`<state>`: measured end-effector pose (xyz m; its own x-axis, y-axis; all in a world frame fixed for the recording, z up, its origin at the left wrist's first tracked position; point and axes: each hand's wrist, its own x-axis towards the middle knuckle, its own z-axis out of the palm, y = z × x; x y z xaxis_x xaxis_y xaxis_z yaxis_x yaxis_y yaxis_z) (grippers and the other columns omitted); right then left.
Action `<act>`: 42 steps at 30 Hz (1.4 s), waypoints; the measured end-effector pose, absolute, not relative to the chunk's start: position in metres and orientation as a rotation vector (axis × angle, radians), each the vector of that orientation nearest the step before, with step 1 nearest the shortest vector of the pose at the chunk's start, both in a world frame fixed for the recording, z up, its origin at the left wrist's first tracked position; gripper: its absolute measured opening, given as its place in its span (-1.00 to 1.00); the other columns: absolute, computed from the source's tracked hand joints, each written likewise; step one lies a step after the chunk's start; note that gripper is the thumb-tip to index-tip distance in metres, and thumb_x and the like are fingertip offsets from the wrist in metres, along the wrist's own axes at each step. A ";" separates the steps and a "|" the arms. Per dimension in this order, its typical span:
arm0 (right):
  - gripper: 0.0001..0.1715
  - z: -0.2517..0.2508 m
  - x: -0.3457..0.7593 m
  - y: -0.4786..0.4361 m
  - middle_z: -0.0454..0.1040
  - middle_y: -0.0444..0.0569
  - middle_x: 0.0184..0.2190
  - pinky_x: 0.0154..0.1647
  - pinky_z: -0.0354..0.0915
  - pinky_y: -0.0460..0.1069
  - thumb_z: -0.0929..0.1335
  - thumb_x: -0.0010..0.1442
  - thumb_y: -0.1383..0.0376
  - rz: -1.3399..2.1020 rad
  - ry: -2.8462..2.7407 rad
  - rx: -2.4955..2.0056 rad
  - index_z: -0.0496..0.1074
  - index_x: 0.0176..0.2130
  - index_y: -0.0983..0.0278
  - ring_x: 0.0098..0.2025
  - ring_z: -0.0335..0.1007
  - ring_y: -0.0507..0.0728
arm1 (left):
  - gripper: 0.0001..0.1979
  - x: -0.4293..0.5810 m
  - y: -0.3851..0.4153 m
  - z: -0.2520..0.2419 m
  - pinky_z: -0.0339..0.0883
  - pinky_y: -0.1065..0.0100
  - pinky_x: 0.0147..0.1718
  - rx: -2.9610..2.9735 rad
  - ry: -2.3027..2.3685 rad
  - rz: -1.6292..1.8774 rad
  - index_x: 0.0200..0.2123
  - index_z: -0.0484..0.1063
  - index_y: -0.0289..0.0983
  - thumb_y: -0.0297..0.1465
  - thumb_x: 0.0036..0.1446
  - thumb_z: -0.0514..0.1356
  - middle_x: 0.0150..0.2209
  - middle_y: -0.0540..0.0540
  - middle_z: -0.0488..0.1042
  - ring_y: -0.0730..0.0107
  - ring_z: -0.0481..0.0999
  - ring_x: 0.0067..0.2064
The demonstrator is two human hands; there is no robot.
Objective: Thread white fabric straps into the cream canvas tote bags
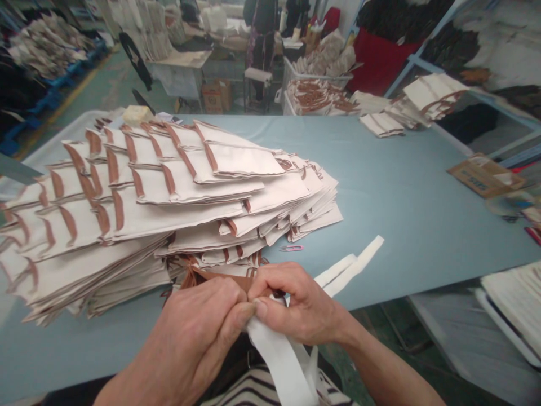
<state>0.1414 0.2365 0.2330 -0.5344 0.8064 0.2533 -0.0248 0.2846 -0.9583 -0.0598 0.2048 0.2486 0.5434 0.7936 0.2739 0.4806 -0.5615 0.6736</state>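
Note:
My left hand (pixel 198 332) and my right hand (pixel 291 301) meet at the near table edge, both pinched on a white fabric strap (pixel 283 355) that hangs down toward my lap. A brown piece of a cloth bag (pixel 211 276) shows just behind my fingers. The strap's other ends (pixel 355 262) lie flat on the blue table. A large fanned pile of cream cloth bags with brown handles (pixel 169 192) fills the table's left half, right beyond my hands.
A small pink thread snip (pixel 291 247) lies on the blue table (pixel 401 197) beside the pile. Smaller stacks of bags (pixel 406 107) sit at the far right. A cardboard box (pixel 484 175) rests at the right edge. A person stands at the back (pixel 264 34).

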 end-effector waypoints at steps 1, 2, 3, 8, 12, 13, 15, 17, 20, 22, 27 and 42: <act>-0.75 0.233 0.142 0.237 0.28 -0.23 -0.55 -0.42 0.14 -0.13 0.36 0.27 0.34 1.301 -1.789 -0.710 0.34 -0.46 0.26 -0.50 0.17 -0.03 | -0.69 -0.058 0.205 0.248 0.15 0.40 -0.42 2.253 1.034 0.791 -0.36 0.21 -0.18 -0.42 0.52 -0.03 -0.46 0.13 0.29 0.50 0.33 -0.46; -0.76 0.233 0.142 0.237 0.28 -0.24 -0.55 -0.41 0.15 -0.13 0.36 0.26 0.35 1.265 -1.802 -0.707 0.34 -0.46 0.25 -0.50 0.17 -0.03 | -0.69 -0.057 0.206 0.248 0.15 0.41 -0.41 2.242 1.038 0.791 -0.37 0.20 -0.18 -0.43 0.53 -0.04 -0.47 0.13 0.27 0.51 0.32 -0.46; -0.76 0.233 0.143 0.237 0.28 -0.24 -0.55 -0.41 0.15 -0.13 0.35 0.25 0.35 1.237 -1.814 -0.699 0.34 -0.46 0.25 -0.50 0.17 -0.04 | -0.69 -0.056 0.206 0.248 0.16 0.42 -0.41 2.228 1.037 0.784 -0.37 0.19 -0.18 -0.44 0.52 -0.05 -0.47 0.14 0.26 0.52 0.32 -0.46; -0.79 0.230 0.141 0.237 0.29 -0.25 -0.58 -0.44 0.14 -0.13 0.35 0.22 0.41 1.064 -1.864 -0.706 0.35 -0.46 0.26 -0.53 0.16 -0.04 | -0.66 -0.055 0.208 0.244 0.13 0.47 -0.50 2.244 1.069 0.824 -0.42 0.14 -0.18 -0.51 0.47 -0.02 -0.53 0.17 0.21 0.57 0.28 -0.54; -0.81 0.224 0.132 0.231 0.26 -0.26 -0.63 -0.49 0.10 -0.10 0.32 0.12 0.46 0.815 -1.895 -0.722 0.33 -0.49 0.24 -0.57 0.11 -0.03 | -0.65 -0.057 0.204 0.232 0.10 0.46 -0.53 2.221 1.141 0.921 -0.45 0.21 -0.20 -0.49 0.47 0.02 -0.55 0.18 0.23 0.59 0.26 -0.57; -0.81 0.223 0.130 0.230 0.25 -0.26 -0.63 -0.50 0.09 -0.09 0.32 0.10 0.46 0.767 -1.892 -0.719 0.32 -0.50 0.24 -0.58 0.09 -0.03 | -0.61 -0.057 0.203 0.229 0.09 0.46 -0.54 2.147 1.147 0.924 -0.47 0.20 -0.20 -0.43 0.50 0.01 -0.56 0.17 0.20 0.59 0.24 -0.58; -0.80 0.220 0.124 0.227 0.24 -0.26 -0.64 -0.50 0.07 -0.09 0.32 0.09 0.46 0.807 -1.846 -0.710 0.31 -0.52 0.24 -0.58 0.10 -0.03 | -0.49 -0.056 0.199 0.225 0.05 0.46 -0.58 1.896 1.131 0.913 -0.53 0.12 -0.21 -0.21 0.54 -0.03 -0.59 0.15 0.12 0.57 0.17 -0.59; -0.78 0.217 0.119 0.226 0.21 -0.26 -0.63 -0.52 0.07 -0.10 0.33 0.12 0.41 1.047 -1.733 -0.709 0.28 -0.53 0.24 -0.59 0.09 -0.05 | -0.39 -0.052 0.196 0.222 0.00 0.45 -0.64 1.548 1.081 0.880 -0.56 0.05 -0.20 0.05 0.47 -0.06 -0.60 0.13 0.04 0.53 0.07 -0.59; -0.70 0.211 0.114 0.226 0.11 -0.28 -0.64 -0.57 0.02 -0.11 0.35 0.19 0.26 1.431 -1.536 -0.721 0.26 -0.53 0.23 -0.62 -0.01 -0.06 | -0.34 -0.047 0.191 0.218 -0.04 0.43 -0.65 1.142 1.029 0.863 -0.57 0.03 -0.17 0.20 0.35 0.00 -0.59 0.13 -0.02 0.50 -0.03 -0.57; -0.66 0.207 0.114 0.227 0.08 -0.29 -0.64 -0.59 -0.01 -0.11 0.37 0.21 0.18 1.550 -1.486 -0.726 0.26 -0.53 0.23 -0.61 -0.06 -0.05 | -0.34 -0.046 0.189 0.215 0.00 0.41 -0.63 1.059 1.057 0.880 -0.59 0.04 -0.17 0.20 0.33 0.02 -0.60 0.13 -0.02 0.49 -0.02 -0.57; -0.68 0.208 0.117 0.229 0.16 -0.26 -0.61 -0.52 0.07 -0.11 0.37 0.23 0.20 1.524 -1.587 -0.713 0.28 -0.50 0.24 -0.56 0.03 -0.03 | -0.27 -0.052 0.193 0.217 -0.02 0.39 -0.61 1.232 1.074 0.894 -0.61 0.04 -0.18 0.32 0.26 -0.08 -0.62 0.10 0.02 0.47 0.01 -0.57; -0.80 0.220 0.130 0.229 0.43 -0.15 -0.53 -0.41 0.15 -0.03 0.28 0.28 0.41 0.950 -2.041 -0.665 0.40 -0.38 0.23 -0.49 0.25 0.04 | -0.65 -0.079 0.194 0.234 0.17 0.51 -0.47 2.123 1.104 0.643 -0.46 0.24 -0.20 -0.37 0.45 0.09 -0.53 0.16 0.35 0.57 0.35 -0.52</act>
<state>0.1295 0.2287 0.2200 -0.5641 0.7077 0.4254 0.1300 0.5849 -0.8006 -0.0791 0.1943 0.2342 0.5248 0.8423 0.1233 0.5226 -0.4331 0.7344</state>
